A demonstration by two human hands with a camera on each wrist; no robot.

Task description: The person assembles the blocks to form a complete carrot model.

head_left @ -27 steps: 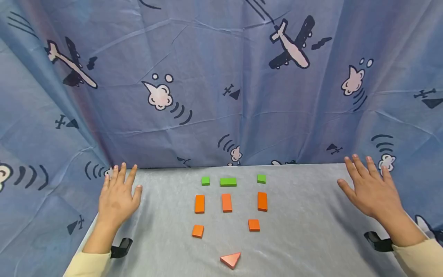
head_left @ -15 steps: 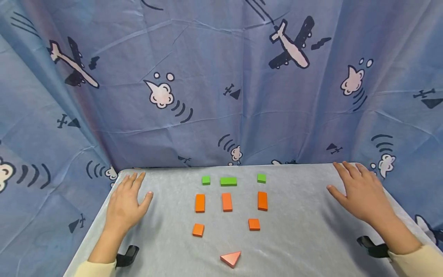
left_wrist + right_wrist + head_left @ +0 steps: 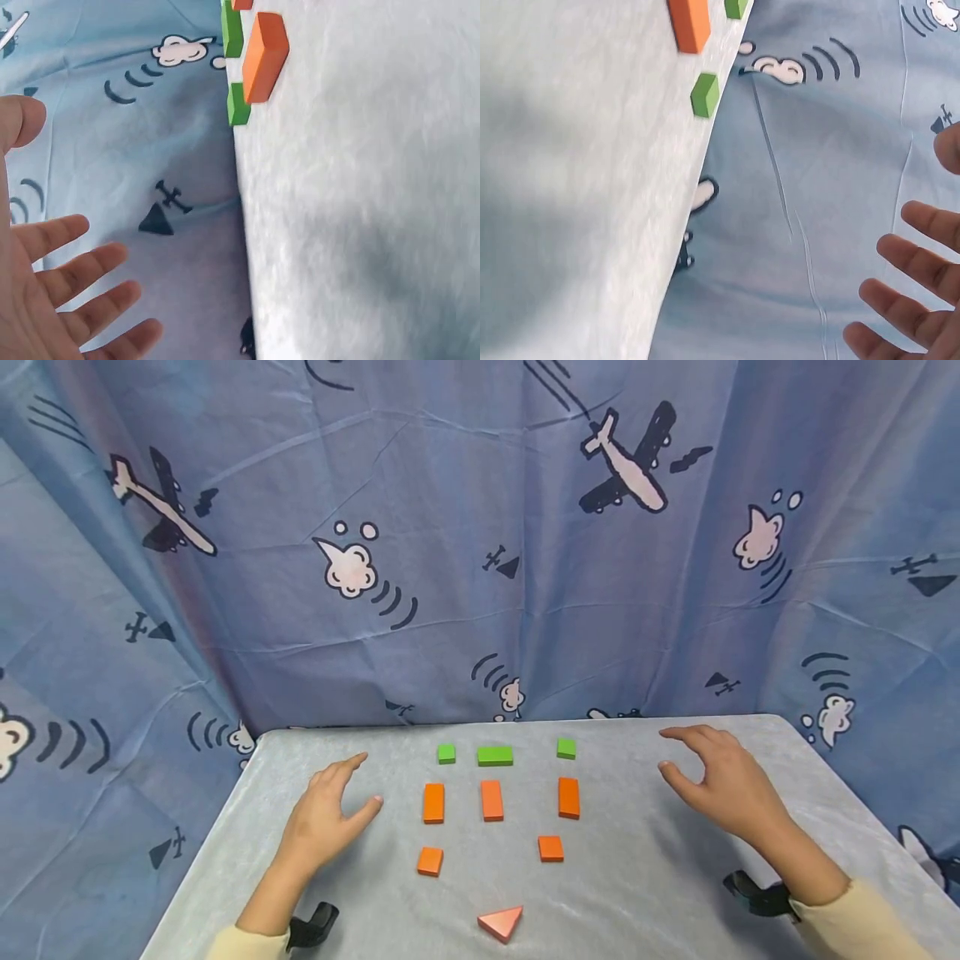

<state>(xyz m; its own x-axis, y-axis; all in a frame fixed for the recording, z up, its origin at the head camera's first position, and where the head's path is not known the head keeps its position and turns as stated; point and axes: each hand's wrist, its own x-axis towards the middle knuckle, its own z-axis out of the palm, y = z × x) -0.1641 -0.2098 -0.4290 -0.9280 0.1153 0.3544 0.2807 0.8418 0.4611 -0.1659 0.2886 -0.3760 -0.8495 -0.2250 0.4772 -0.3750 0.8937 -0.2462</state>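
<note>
Blocks (image 3: 492, 800) lay loose on the grey table (image 3: 637, 910), none touching another, none stacked. Judged from that layout, handling had not properly begun: both hands in position, any picking up left to do. Left hand (image 3: 322, 822) hung beside the orange pieces, thumb and fingers spread, palm bare in its wrist view. Right hand (image 3: 723, 785) matched it on the opposite side, fingers likewise spread, nothing pinched. Both seemed to hover above the table.

Counted from far edge to near. Green: three in a row, a small left block (image 3: 446, 754), a longer bar (image 3: 495, 756), a small right block (image 3: 566, 748). Orange oblongs: three, a left oblong (image 3: 433, 803), a paler middle one, a right oblong (image 3: 568, 798). Orange squares: two, a left square (image 3: 430, 862) and a right square (image 3: 551, 849). Triangle (image 3: 501, 924): one, salmon pink, nearest the wearer. Total: nine. Behind, one blue curtain (image 3: 450, 568), two large planes (image 3: 633, 472) printed on it.
</note>
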